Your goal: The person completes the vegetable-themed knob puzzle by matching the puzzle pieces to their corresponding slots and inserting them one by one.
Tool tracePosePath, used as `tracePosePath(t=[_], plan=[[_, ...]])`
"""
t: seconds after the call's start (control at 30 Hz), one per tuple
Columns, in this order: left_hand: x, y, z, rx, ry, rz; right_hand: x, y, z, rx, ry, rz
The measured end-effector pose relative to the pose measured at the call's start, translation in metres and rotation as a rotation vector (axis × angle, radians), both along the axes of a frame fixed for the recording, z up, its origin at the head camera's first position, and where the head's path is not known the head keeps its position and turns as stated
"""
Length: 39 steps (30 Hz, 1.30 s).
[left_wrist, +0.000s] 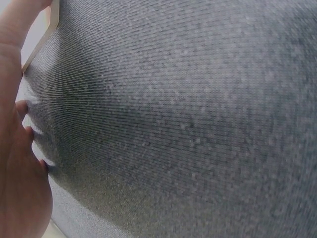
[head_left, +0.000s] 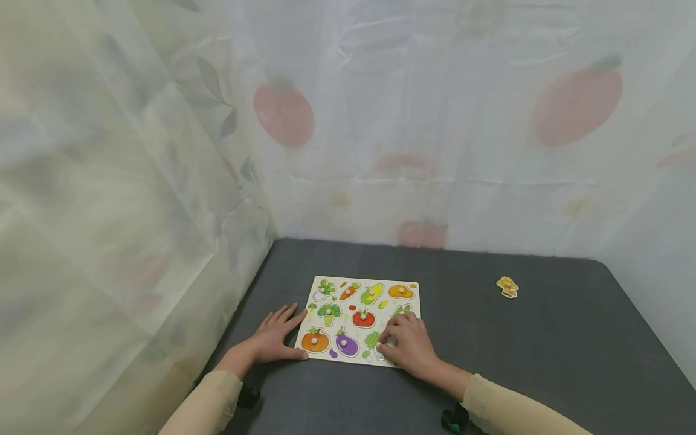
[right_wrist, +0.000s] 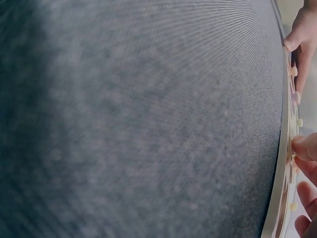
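Note:
A wooden vegetable puzzle board lies on the dark table, its pieces fitted with small round knobs. My left hand is at the board's left side with fingers spread, the thumb at the near left corner. Over the near right part is my right hand; its thumb and index finger pinch at the knob of a leafy green-and-white cabbage piece. That hand partly covers the piece and the board's right edge. Beside the cabbage sits an eggplant piece. The right wrist view shows the thumb low over the board.
A yellow mushroom piece lies alone on the table, right of the board. Printed plastic sheeting hangs behind the table and along its left side.

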State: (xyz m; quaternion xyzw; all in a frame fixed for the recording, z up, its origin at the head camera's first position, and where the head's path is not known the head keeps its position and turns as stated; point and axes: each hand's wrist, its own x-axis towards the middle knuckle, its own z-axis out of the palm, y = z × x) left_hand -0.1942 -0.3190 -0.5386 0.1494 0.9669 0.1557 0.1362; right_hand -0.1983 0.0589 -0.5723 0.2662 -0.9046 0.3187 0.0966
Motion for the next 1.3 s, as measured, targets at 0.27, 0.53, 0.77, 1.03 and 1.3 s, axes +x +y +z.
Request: tracePosePath(t=[0.27,0.53,0.77,1.03,1.3], plan=[[0.0,0.002,0.003,0.001,-0.004,0.002,0.0,0.001,-0.001,0.015,0.0,-0.007],[0.001,0.0,0.002,-0.002,-0.01,0.006,-0.001,0.001,0.0,0.011,0.014,0.012],[0.001,-0.001,0.0,-0.01,-0.015,0.01,-0.006,0.006,0.002,0.038,0.028,0.067],[0.001,0.0,0.002,-0.009,-0.015,0.01,-0.034,0.053,0.011,-0.024,-0.077,-0.083],[-0.001,0.001,0.001,-0.001,-0.014,0.016,-0.069,0.128,0.012,-0.043,-0.092,-0.308]])
